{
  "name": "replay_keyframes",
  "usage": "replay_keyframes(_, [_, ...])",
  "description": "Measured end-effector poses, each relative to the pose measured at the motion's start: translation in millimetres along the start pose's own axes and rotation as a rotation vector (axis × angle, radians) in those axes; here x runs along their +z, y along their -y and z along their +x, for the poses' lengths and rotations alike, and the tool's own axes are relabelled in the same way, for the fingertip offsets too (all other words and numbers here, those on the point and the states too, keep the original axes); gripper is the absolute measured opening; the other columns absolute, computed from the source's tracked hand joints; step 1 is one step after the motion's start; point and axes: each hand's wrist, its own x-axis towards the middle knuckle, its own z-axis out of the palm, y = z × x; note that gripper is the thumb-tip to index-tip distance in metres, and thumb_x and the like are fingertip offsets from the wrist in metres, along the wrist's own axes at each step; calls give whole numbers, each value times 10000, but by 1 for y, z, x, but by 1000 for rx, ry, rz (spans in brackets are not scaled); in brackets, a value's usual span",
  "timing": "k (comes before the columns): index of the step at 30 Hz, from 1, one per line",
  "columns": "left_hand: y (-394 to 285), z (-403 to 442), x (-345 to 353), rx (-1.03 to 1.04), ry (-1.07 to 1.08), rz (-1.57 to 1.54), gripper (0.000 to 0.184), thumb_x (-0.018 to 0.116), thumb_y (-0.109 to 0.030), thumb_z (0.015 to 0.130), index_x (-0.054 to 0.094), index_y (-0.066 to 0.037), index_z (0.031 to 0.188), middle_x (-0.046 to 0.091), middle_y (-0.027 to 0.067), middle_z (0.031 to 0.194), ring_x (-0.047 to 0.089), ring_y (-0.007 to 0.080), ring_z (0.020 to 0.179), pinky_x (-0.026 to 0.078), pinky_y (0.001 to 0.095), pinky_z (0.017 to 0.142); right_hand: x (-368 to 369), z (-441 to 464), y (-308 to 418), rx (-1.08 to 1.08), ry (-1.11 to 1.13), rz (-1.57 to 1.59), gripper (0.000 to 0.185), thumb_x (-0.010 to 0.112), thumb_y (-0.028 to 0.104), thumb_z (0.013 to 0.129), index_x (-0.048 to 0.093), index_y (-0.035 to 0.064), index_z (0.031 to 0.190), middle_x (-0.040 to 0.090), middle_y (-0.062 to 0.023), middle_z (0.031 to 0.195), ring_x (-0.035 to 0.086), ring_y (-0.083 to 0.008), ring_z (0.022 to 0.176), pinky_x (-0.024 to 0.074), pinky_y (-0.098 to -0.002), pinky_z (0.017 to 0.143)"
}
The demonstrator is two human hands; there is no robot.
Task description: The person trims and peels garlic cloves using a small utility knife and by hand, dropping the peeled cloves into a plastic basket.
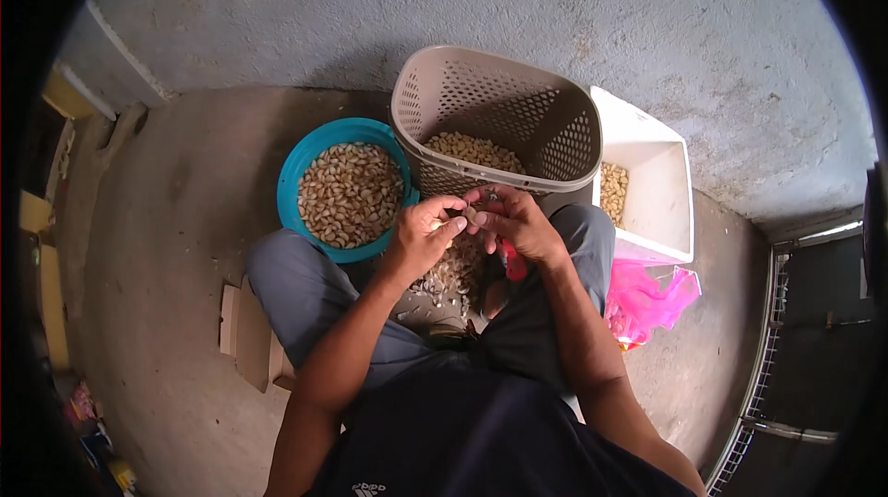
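My left hand (428,236) is closed in a pinch around a small pale garlic clove, close to my right hand. My right hand (518,224) has its fingers closed on a small brownish piece at the fingertips, and a red handle (512,260) shows just below it. Both hands are nearly touching, in front of the tall beige perforated basket (564,186), which holds pale cloves (476,152). Beneath the hands lies a heap of papery peelings (453,277) on the floor, partly hidden by them.
A teal basin (289,184) of unpeeled cloves (349,193) stands left of the basket. To its right are a white foam box (661,192) with pale cloves and a pink plastic bag (655,298). Cardboard (250,335) lies by my left knee; a wall rises behind.
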Motion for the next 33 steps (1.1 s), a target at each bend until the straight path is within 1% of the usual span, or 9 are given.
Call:
replay_keyframes(6, [-3,-3,0,145,16,246,118,652,-52,971,690,41,1032,714,63,888,631,84,790,511,261,709,-1,6,-11,-5,42,-30,321,694,78,970,599,-12,1263,700,-51,884,611,-73,610,457,-214,512])
replay_keyframes(10, [1,-3,0,183,10,209,113,654,-65,957,674,46,962,702,68,851,625,90,770,508,276,702,-1,7,-14,-12,83,-23,267,705,81,965,634,-3,1207,710,-47,871,617,-68,605,451,-206,498])
replay_keyframes(18, [-12,-10,1,123,44,205,132,659,-98,928,675,32,911,684,68,779,620,106,715,497,293,637,2,6,-10,-53,-87,188,261,675,75,977,560,13,1203,713,-95,909,646,-111,595,451,-218,445])
replay_keyframes(22, [-2,-10,-2,233,114,408,131,690,-107,875,699,17,916,707,145,777,688,198,691,525,336,650,2,2,0,-97,-234,188,257,705,107,965,578,13,1167,706,-112,891,634,-117,570,448,-219,442])
replay_keyframes(25, [-7,-12,2,194,151,452,128,698,-111,877,708,7,927,715,149,786,702,226,706,531,344,660,-10,-3,0,-222,-122,326,239,737,120,945,606,12,1114,697,-119,858,606,-121,528,449,-226,435])
replay_keyframes(26, [-12,-14,4,82,157,439,120,708,-112,879,717,0,921,706,149,775,684,230,676,526,346,644,-13,-6,2,-260,-58,402,222,752,110,926,623,6,1074,677,-113,814,575,-118,491,438,-230,420])
replay_keyframes(29, [-5,-11,3,124,166,496,158,705,-102,887,724,-2,1008,694,119,749,645,177,637,508,325,612,-23,-8,-3,-384,99,614,256,739,69,915,603,-8,1117,648,-96,777,541,-103,474,418,-224,399])
replay_keyframes(32, [8,-5,10,82,43,189,226,683,-80,900,709,13,1105,656,67,714,584,104,617,480,288,582,-24,11,12,-311,-537,316,453,712,32,922,507,-41,1320,690,-120,972,544,-114,491,433,-232,408])
replay_keyframes(33, [11,0,9,83,62,144,293,657,-52,911,682,27,1191,625,24,715,538,48,619,448,257,560,-25,10,8,-306,-537,261,465,711,35,926,501,-42,1333,691,-118,996,543,-110,493,434,-234,411])
